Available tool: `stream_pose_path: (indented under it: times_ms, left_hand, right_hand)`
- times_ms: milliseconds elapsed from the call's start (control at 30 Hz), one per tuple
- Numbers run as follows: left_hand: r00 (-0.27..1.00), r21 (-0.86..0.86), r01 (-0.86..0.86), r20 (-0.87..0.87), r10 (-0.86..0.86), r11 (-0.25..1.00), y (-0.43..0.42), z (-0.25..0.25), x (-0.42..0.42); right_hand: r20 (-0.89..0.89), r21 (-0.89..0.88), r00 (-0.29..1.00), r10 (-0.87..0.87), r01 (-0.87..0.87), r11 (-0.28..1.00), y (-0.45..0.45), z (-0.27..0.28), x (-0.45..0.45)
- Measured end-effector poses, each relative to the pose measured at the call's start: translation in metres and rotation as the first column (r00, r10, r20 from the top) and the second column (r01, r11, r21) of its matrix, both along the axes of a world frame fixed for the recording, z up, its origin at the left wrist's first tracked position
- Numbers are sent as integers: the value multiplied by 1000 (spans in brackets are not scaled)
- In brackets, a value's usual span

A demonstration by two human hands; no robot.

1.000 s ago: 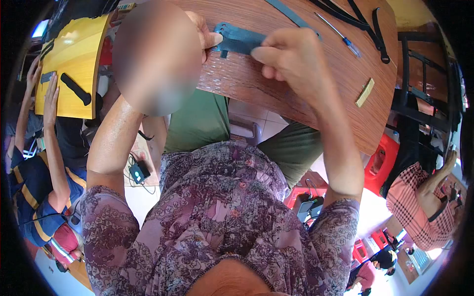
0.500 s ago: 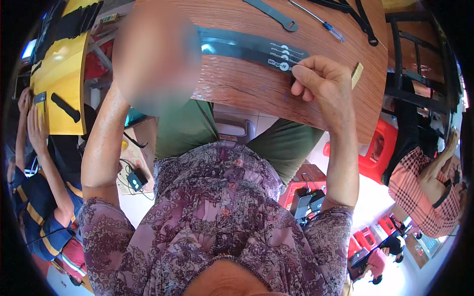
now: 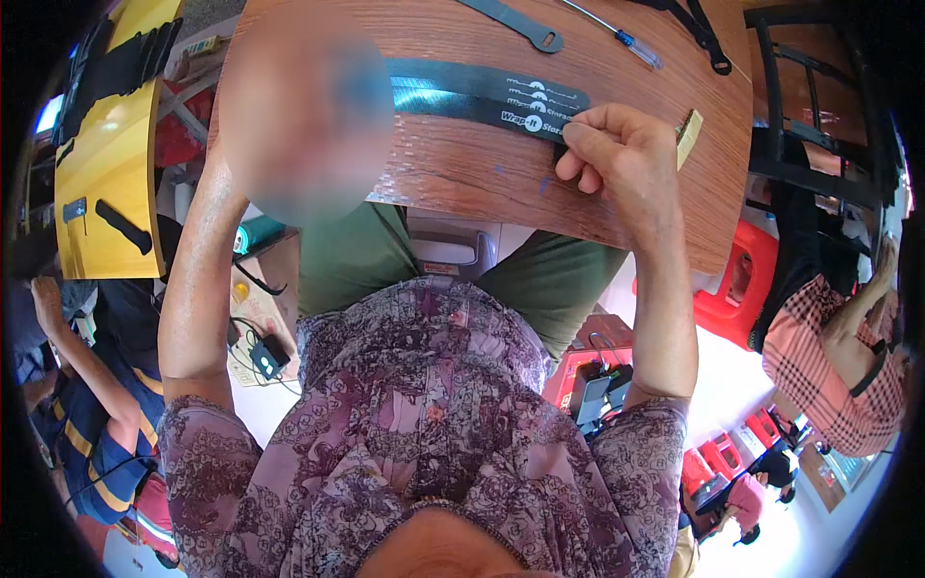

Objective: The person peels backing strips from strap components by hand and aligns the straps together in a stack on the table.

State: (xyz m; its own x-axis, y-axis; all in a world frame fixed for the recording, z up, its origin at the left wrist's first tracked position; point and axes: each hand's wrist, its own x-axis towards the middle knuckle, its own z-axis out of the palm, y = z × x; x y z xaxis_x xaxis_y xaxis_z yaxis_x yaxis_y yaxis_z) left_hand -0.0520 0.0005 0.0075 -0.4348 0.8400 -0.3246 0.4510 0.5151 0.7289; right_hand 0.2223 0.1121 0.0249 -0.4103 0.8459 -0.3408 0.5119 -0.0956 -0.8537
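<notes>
A dark strap bundle (image 3: 462, 91) with white printed lettering lies stretched across the wooden table (image 3: 462, 169). My right hand (image 3: 617, 154) pinches its right end, thumb against the fingers, near the "Wrap-It" print. The strap's left part runs into a round blurred patch, which hides my left hand; only the left forearm shows below it. Whether the left fingers grip the strap cannot be seen. Above it rests a loose grey-green strap (image 3: 511, 21) with a slotted round end.
A blue-handled screwdriver (image 3: 638, 48) and black straps (image 3: 703, 39) lie at the table's far right. A yellowish block (image 3: 689, 140) is just past my right hand. Left, a yellow table (image 3: 106, 183) holds black straps, with a co-worker beside it. A red stool (image 3: 737, 289) stands right.
The strap now extends farther right, with its print showing, and my right hand has moved right and down with its end. The co-worker's hands have left the yellow table.
</notes>
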Motion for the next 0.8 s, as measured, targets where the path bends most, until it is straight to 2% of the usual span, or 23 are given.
stream_pose_path:
  times_ms: [267,367,800]
  left_hand:
    - [999,-31,-5,-33,4,1000,-1,6,3]
    - [999,-32,-30,-33,29,999,-1,6,4]
    - [1000,-49,-24,-18,23,999,-2,6,3]
  right_hand:
    - [3,19,999,-35,35,999,0,0,-1]
    - [-6,-25,999,-48,48,999,0,2,-1]
    - [14,26,998,-64,64,998,1,-2,-2]
